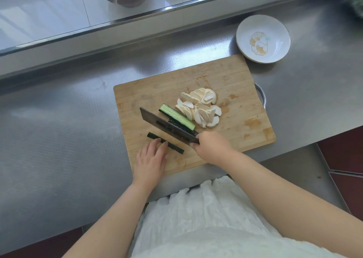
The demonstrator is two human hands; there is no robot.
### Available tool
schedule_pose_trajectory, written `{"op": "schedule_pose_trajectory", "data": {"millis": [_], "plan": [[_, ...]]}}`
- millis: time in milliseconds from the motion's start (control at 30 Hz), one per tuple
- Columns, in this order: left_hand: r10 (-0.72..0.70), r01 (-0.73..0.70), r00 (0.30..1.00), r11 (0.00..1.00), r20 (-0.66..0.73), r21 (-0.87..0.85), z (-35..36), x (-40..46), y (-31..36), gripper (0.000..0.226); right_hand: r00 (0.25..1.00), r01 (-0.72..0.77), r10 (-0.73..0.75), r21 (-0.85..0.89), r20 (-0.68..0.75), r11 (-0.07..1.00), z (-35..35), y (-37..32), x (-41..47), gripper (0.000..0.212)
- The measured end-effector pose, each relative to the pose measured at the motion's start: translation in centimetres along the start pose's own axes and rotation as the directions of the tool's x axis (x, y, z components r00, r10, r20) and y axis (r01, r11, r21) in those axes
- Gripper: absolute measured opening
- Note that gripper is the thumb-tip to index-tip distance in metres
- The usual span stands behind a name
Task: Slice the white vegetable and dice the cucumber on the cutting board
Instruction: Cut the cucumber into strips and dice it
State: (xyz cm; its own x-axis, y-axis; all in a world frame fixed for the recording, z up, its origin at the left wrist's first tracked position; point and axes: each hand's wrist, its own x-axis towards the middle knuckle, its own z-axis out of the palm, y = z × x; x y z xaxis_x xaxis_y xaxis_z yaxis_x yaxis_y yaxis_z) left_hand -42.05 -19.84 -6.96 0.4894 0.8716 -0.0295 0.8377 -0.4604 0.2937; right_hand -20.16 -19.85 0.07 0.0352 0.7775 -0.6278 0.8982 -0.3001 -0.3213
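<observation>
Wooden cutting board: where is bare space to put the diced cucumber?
The wooden cutting board is bare along its far edge, and right of the white vegetable slices. Its near-left is crowded: cleaver, cucumber strips, both hands.

Bright, even daylight fills the scene, throwing pale window-like reflections on the shelf [49,15] at upper left and a soft sheen across the steel counter [59,130]. Shadows are faint and short, lying just beside the hands and the cleaver [167,126]. The picture is slightly soft overall, straight edges bow from wide-angle distortion, and the upper right corner is blurred.
</observation>
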Motion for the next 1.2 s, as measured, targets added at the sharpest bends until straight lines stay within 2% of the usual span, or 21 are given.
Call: {"op": "schedule_pose_trajectory", "data": {"millis": [100, 167, 200, 267, 300, 333, 367, 400, 433, 467, 500, 533, 567, 600, 633, 700, 767, 833, 933, 1033, 1200], "plan": [[-0.016, 0.013, 0.999, 0.996, -0.043, -0.089, -0.5, 0.3, -0.3, 0.036, 0.993, 0.027, -0.031, -0.033, -0.11, 0.999, 1.1, 1.1, -1.4, 0.026], [-0.19, 0.163, 0.978, 0.956, -0.091, -0.242, -1.2, 1.0, -0.6, 0.026, 0.981, 0.046, -0.059, -0.074, -0.184, 0.996, 1.7, 1.6, -2.1, 0.027], [-0.343, 0.282, 0.933, 0.887, -0.113, -0.366, -1.7, 1.5, -0.9, 0.022, 0.975, 0.056, -0.075, -0.098, -0.209, 0.994, 2.0, 1.8, -2.4, 0.027], [-0.645, 0.441, 0.754, 0.638, -0.126, -0.631, -3.2, 3.3, -1.8, 0.022, 0.966, 0.073, -0.11, -0.16, -0.234, 0.984, 2.6, 2.0, -2.6, 0.027], [-0.739, 0.464, 0.664, 0.528, -0.115, -0.712, -4.3, 4.3, -2.4, 0.023, 0.961, 0.08, -0.127, -0.193, -0.247, 0.978, 3.0, 1.9, -2.8, 0.027], [-0.782, 0.471, 0.616, 0.465, -0.098, -0.75, -5.4, 5.4, -3.1, 0.026, 0.955, 0.085, -0.143, -0.224, -0.258, 0.971, 3.3, 1.8, -2.9, 0.028], [-0.779, 0.477, 0.623, 0.447, -0.067, -0.756, -6.6, 6.6, -3.6, 0.028, 0.951, 0.088, -0.156, -0.25, -0.266, 0.964, 3.5, 1.6, -3.1, 0.028], [-0.728, 0.486, 0.686, 0.47, -0.012, -0.737, -7.9, 7.7, -3.8, 0.028, 0.948, 0.09, -0.166, -0.273, -0.271, 0.958, 3.7, 1.4, -3.2, 0.029], [-0.626, 0.492, 0.776, 0.525, 0.076, -0.695, -9.0, 8.8, -3.8, 0.026, 0.946, 0.091, -0.175, -0.294, -0.274, 0.951, 3.9, 1.2, -3.3, 0.029], [-0.485, 0.488, 0.853, 0.606, 0.195, -0.628, -9.9, 9.9, -3.5, 0.024, 0.944, 0.095, -0.184, -0.309, -0.274, 0.946, 4.1, 0.9, -3.4, 0.03], [-0.325, 0.461, 0.885, 0.706, 0.333, -0.537, -10.4, 10.8, -3.0, 0.024, 0.943, 0.102, -0.193, -0.315, -0.271, 0.944, 4.3, 0.6, -3.5, 0.03], [-0.177, 0.393, 0.868, 0.815, 0.463, -0.426, -10.7, 11.6, -2.2, 0.028, 0.942, 0.115, -0.204, -0.314, -0.268, 0.942, 4.4, 0.2, -3.5, 0.029], [-0.071, 0.282, 0.823, 0.912, 0.563, -0.297, -10.6, 12.3, -1.2, 0.034, 0.939, 0.129, -0.218, -0.314, -0.267, 0.941, 4.4, -0.1, -3.4, 0.028], [-0.009, 0.141, 0.773, 0.977, 0.635, -0.157, -10.2, 12.9, -0.2, 0.042, 0.933, 0.145, -0.236, -0.316, -0.271, 0.937, 4.3, -0.4, -3.3, 0.028], [0.021, -0.004, 0.727, 1.0, 0.687, -0.027, -9.6, 13.2, 0.8, 0.048, 0.926, 0.16, -0.255, -0.321, -0.279, 0.933, 4.2, -0.6, -3.2, 0.028], [0.028, -0.189, 0.637, 0.975, 0.77, 0.121, -8.2, 13.7, 2.2, 0.052, 0.918, 0.178, -0.276, -0.323, -0.286, 0.929, 3.9, -0.8, -3.2, 0.028], [0.033, -0.234, 0.564, 0.965, 0.825, 0.121, -7.0, 14.2, 2.6, 0.044, 0.917, 0.179, -0.273, -0.314, -0.289, 0.932, 3.9, -0.6, -3.3, 0.029], [0.068, -0.296, 0.529, 0.949, 0.846, 0.108, -6.3, 14.6, 2.4, 0.036, 0.913, 0.183, -0.273, -0.294, -0.302, 0.938, 3.9, -0.4, -3.6, 0.03], [0.116, -0.374, 0.515, 0.922, 0.849, 0.1, -5.3, 14.9, 1.7, 0.027, 0.871, 0.217, -0.314, -0.279, -0.377, 0.936, 3.5, -0.4, -4.4, 0.028], [0.144, -0.372, 0.521, 0.925, 0.841, 0.073, -4.6, 14.9, 1.0, 0.028, 0.818, 0.274, -0.358, -0.243, -0.45, 0.931, 3.3, -0.1, -4.8, 0.031], [0.242, -0.359, 0.541, 0.933, 0.806, -0.039, -4.7, 15.8, -0.1, 0.03, 0.824, 0.29, -0.347, -0.192, -0.447, 0.938, 3.3, 1.3, -5.3, 0.031]]}}
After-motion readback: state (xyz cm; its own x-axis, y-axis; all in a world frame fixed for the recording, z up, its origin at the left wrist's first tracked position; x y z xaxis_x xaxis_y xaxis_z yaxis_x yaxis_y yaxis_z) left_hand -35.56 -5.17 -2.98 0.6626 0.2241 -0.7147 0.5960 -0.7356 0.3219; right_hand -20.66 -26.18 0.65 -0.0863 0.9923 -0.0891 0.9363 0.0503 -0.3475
